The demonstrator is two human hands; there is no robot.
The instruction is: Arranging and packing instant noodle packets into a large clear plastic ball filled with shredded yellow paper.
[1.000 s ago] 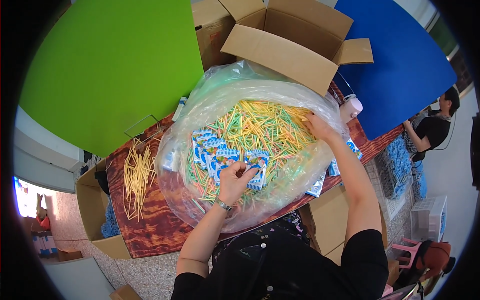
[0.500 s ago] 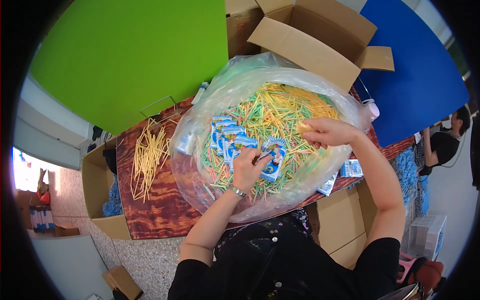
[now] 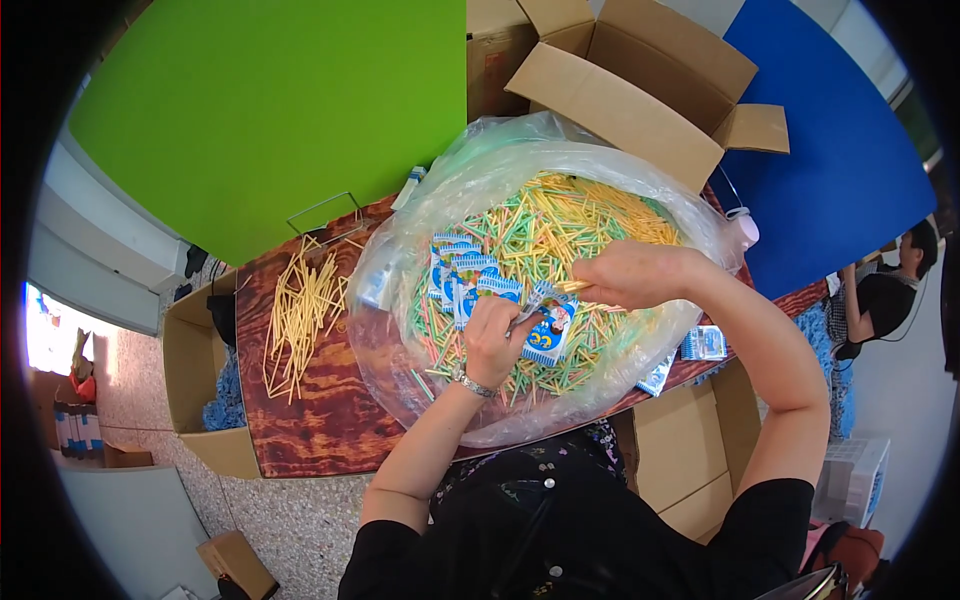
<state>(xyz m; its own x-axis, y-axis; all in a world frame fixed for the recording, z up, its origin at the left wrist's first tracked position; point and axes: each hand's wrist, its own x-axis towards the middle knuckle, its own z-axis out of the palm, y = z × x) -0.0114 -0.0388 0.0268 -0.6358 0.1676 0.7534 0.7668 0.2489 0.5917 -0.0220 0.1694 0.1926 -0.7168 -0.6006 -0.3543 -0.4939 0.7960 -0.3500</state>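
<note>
A small blue-and-white packet (image 3: 546, 338) is pinched at its upper edge by my left hand (image 3: 492, 338), which wears a metal watch. My right hand (image 3: 632, 273) is closed on a few short yellow sticks (image 3: 572, 286), their ends touching or just above the packet's top edge. Beneath both hands spreads a heap of thin pastel sticks (image 3: 510, 225) in yellow, green and pink, inside a large clear plastic bag (image 3: 385, 345). Several more packets (image 3: 465, 270) lie overlapped on the heap, left of the held one.
On the patterned red-brown table (image 3: 300, 440), loose yellow sticks (image 3: 300, 320) lie at left. Open cardboard boxes stand behind (image 3: 620, 95), at left (image 3: 215, 450) and below the front edge (image 3: 680, 435). More packets (image 3: 703, 343) lie at right. Another person (image 3: 885, 300) is far right.
My right hand has moved left and slightly down, bringing the yellow sticks to the top of the packet. My left hand stays in place, holding the packet.
</note>
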